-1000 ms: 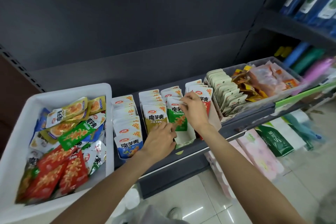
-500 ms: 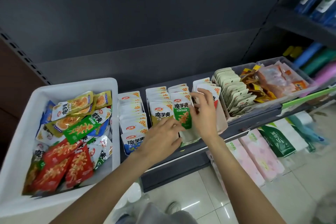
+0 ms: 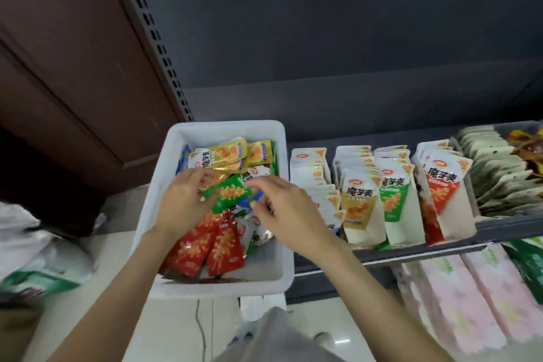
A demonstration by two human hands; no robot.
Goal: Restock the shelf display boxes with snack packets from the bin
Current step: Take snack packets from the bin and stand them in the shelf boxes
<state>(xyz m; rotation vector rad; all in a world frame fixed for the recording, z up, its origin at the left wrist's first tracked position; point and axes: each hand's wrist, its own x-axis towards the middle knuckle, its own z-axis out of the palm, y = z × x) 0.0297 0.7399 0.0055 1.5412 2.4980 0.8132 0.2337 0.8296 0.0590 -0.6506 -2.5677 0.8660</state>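
1. Left hand (image 3: 183,203) is over the bin (image 3: 158,185), fingers spread and lying on the packets; fingertips touch the left end of a green packet (image 3: 232,195). I see no curl round anything, so I read it as flat and loose.
2. Bin is white plastic and stands left of the shelf (image 3: 411,250), its right wall against the shelf end. Yellow packets (image 3: 235,153) lie at the far end, red packets (image 3: 205,247) at the near end, the green one across the middle, blue and white ones beneath.
3. Right hand (image 3: 289,211) is over the bin's right half, fingers bent down towards the green packet's right end. I cannot tell whether it pinches the packet or only touches it; the fingertips are blurred.
4. On the shelf, four display boxes stand side by side: blue box (image 3: 311,179), partly behind my right hand, then yellow box (image 3: 360,203), green box (image 3: 395,194), red box (image 3: 443,191). Packets stand upright in each, faces towards me.
5. Further right, a tray (image 3: 499,167) holds pale packets in a leaning row.
6. Below the shelf at right lie pink packs (image 3: 458,297).
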